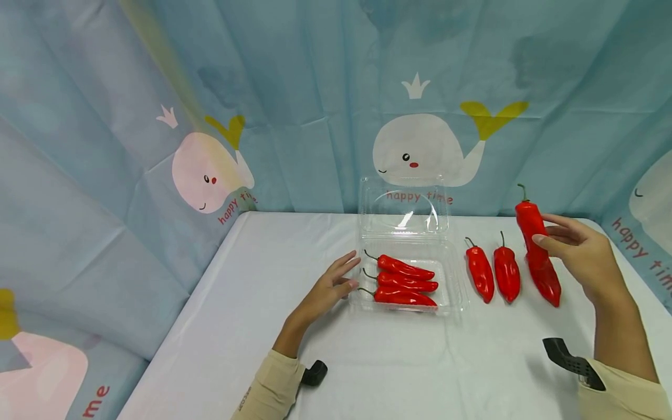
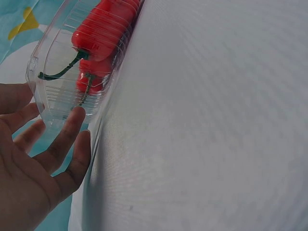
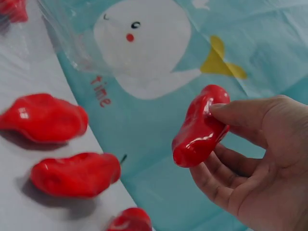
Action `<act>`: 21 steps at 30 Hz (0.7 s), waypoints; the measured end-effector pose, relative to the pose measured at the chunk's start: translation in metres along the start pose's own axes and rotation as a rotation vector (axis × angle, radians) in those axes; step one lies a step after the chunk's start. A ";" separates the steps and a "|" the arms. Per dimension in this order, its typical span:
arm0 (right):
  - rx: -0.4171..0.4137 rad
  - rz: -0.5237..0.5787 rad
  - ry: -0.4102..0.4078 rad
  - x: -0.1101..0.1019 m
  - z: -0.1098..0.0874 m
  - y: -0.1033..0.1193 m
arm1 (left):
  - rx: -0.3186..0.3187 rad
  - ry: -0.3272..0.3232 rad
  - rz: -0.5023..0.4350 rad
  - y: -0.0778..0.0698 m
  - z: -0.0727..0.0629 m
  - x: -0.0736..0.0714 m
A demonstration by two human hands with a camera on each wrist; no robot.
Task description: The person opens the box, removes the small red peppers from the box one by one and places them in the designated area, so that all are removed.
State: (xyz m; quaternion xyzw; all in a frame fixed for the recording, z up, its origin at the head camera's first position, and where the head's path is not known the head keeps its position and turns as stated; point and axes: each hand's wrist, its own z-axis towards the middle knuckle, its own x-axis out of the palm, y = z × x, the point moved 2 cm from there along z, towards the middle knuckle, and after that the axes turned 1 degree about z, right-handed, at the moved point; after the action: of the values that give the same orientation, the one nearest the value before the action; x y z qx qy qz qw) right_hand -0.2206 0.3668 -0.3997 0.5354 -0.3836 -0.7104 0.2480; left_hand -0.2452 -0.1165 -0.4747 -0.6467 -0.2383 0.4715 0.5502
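My right hand pinches a red pepper between thumb and fingers above the table, its green stem pointing up in the head view. Directly below it in that view, partly covered, lies another red pepper. Two more, a red pepper and a red pepper, lie to its left. My left hand is at the left edge of an open clear plastic container, fingers loosely extended and touching its side. Inside lie three red peppers in a row, stems leftward.
The container's clear lid stands raised at the back, near the curtain with whale prints. A white cloth covers the table. Black wrist mounts stick out from both sleeves.
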 end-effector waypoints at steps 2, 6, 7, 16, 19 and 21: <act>0.009 0.000 -0.011 -0.003 0.001 -0.005 | 0.002 -0.001 -0.001 0.000 0.000 0.000; 0.037 0.002 -0.037 -0.008 0.002 -0.015 | -0.002 -0.004 0.001 -0.001 0.000 0.000; 0.047 0.005 -0.045 -0.009 0.002 -0.017 | -0.002 -0.003 0.000 -0.001 0.001 0.000; 0.149 0.087 -0.108 -0.028 0.001 -0.043 | 0.002 0.003 -0.010 -0.003 0.001 0.000; 0.177 0.107 -0.121 -0.034 0.000 -0.054 | 0.000 0.004 -0.006 -0.002 0.000 0.000; 0.185 0.127 -0.125 -0.038 -0.001 -0.063 | -0.003 0.004 -0.003 -0.002 -0.001 0.000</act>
State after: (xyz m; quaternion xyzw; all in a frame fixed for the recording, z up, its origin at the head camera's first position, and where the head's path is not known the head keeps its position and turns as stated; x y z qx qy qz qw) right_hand -0.2045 0.4324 -0.4286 0.4853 -0.4954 -0.6868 0.2178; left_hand -0.2445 -0.1165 -0.4731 -0.6481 -0.2388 0.4689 0.5505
